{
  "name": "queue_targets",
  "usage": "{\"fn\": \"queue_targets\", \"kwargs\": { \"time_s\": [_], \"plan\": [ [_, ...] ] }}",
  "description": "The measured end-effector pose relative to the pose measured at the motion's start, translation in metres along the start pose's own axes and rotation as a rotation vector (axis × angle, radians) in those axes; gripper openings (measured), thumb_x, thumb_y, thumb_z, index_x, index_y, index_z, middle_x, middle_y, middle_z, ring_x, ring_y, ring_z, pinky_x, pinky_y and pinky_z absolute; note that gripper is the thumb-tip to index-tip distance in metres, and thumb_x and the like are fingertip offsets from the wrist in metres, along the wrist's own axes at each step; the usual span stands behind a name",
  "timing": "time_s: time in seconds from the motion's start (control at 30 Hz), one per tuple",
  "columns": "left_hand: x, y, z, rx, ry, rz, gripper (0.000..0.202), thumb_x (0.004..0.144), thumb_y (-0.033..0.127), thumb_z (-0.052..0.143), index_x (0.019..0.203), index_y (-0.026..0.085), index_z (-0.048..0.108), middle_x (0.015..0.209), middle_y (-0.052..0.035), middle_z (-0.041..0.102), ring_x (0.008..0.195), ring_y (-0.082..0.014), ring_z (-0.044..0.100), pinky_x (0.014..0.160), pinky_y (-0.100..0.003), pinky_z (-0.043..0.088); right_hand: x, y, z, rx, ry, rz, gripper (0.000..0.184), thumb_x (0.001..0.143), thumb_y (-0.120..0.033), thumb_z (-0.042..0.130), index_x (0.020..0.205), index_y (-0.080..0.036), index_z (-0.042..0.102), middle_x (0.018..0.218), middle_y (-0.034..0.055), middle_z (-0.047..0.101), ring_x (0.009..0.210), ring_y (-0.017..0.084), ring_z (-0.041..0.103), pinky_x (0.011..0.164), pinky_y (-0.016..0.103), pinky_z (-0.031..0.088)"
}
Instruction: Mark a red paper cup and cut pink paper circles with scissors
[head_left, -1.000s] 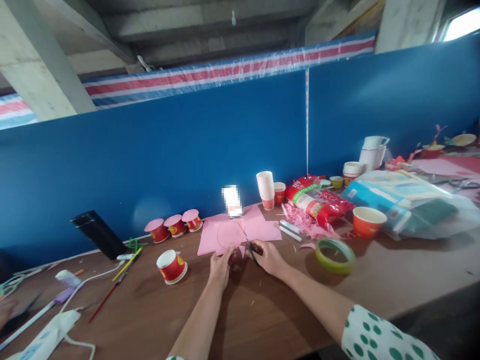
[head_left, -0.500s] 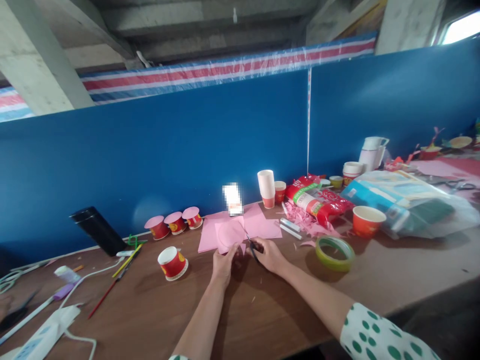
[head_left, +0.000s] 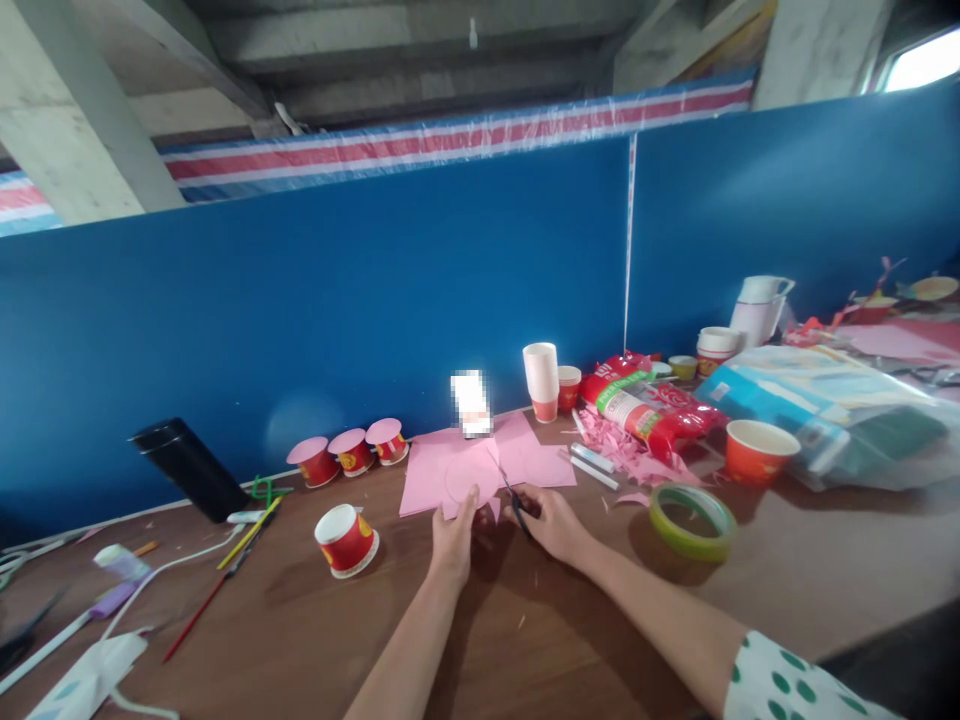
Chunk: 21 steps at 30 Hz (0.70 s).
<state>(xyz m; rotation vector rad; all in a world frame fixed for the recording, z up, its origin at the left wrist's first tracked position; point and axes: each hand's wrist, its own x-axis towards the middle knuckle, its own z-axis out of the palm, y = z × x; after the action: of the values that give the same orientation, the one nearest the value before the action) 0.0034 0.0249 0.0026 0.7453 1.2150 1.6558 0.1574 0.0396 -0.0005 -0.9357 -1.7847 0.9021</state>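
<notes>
My left hand (head_left: 453,540) pinches the lower edge of a piece of pink paper (head_left: 469,474) with a round outline on it, the thumb lying on top. My right hand (head_left: 553,525) is closed around the dark handles of a pair of scissors (head_left: 516,503). The blades point up and away, right beside the paper's right side. Whether they are parted is too small to tell. Behind the held piece lie more pink sheets (head_left: 421,458). A small pink scrap (head_left: 493,508) shows between my hands.
A red paper cup (head_left: 346,541) stands left of my hands, near three pink-topped cups (head_left: 352,455). Yellow-green tape (head_left: 692,522), an orange cup (head_left: 760,455), a red packet (head_left: 649,405) and pink shreds (head_left: 615,440) lie right. A black cylinder (head_left: 190,468) leans at left.
The pink paper has turned in my left hand, whose thumb now points more upward. My right hand with the scissors sits slightly further from the left. The whole view has shifted a little.
</notes>
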Motion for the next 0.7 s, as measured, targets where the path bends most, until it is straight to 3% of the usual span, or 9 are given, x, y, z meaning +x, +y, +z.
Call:
{"fn": "queue_targets", "kwargs": {
  "time_s": [0.17, 0.3, 0.53, 0.6, 0.7],
  "plan": [
    [0.003, 0.009, 0.005, -0.153, -0.096, -0.073, 0.046, 0.056, 0.036, 0.075, 0.091, 0.013, 0.056, 0.063, -0.0002, 0.059, 0.046, -0.0084, 0.053, 0.045, -0.021, 0.045, 0.002, 0.005, 0.001, 0.011, 0.029, 0.022, 0.020, 0.077, -0.030, 0.055, 0.085, -0.014, 0.064, 0.064, -0.0009, 0.058, 0.058, 0.012, 0.049, 0.054, 0.021, 0.039],
    [0.007, -0.001, 0.009, -0.153, -0.094, -0.091, 0.047, 0.055, 0.036, 0.076, 0.091, 0.012, 0.058, 0.064, -0.0009, 0.060, 0.050, -0.0095, 0.056, 0.050, -0.021, 0.047, 0.003, 0.007, 0.004, 0.065, 0.036, 0.044, 0.025, 0.077, -0.032, 0.056, 0.095, -0.015, 0.064, 0.067, -0.0006, 0.059, 0.059, 0.012, 0.050, 0.055, 0.021, 0.040],
    [0.001, -0.016, 0.009, -0.078, -0.238, -0.083, 0.043, 0.058, 0.032, 0.075, 0.093, 0.010, 0.063, 0.091, -0.0112, 0.066, 0.078, -0.0187, 0.062, 0.072, -0.030, 0.050, 0.004, 0.004, 0.005, 0.175, -0.018, 0.065, 0.029, 0.079, -0.028, 0.055, 0.104, -0.016, 0.061, 0.080, 0.0024, 0.066, 0.071, 0.016, 0.058, 0.064, 0.024, 0.045],
    [-0.002, -0.013, 0.009, -0.072, -0.213, -0.090, 0.048, 0.057, 0.033, 0.075, 0.097, 0.012, 0.063, 0.096, -0.0126, 0.066, 0.081, -0.0212, 0.062, 0.070, -0.031, 0.050, 0.004, 0.003, 0.004, 0.144, -0.018, 0.079, 0.031, 0.078, -0.028, 0.056, 0.106, -0.016, 0.061, 0.082, 0.0032, 0.066, 0.072, 0.017, 0.059, 0.064, 0.024, 0.046],
    [-0.003, -0.011, 0.008, -0.023, -0.164, -0.141, 0.048, 0.057, 0.037, 0.074, 0.094, 0.009, 0.065, 0.086, -0.0129, 0.067, 0.073, -0.0195, 0.062, 0.065, -0.029, 0.050, 0.004, 0.002, 0.003, 0.101, -0.018, 0.096, 0.032, 0.077, -0.029, 0.057, 0.106, -0.016, 0.062, 0.081, 0.0034, 0.067, 0.072, 0.017, 0.059, 0.064, 0.025, 0.047]
  ]
}}
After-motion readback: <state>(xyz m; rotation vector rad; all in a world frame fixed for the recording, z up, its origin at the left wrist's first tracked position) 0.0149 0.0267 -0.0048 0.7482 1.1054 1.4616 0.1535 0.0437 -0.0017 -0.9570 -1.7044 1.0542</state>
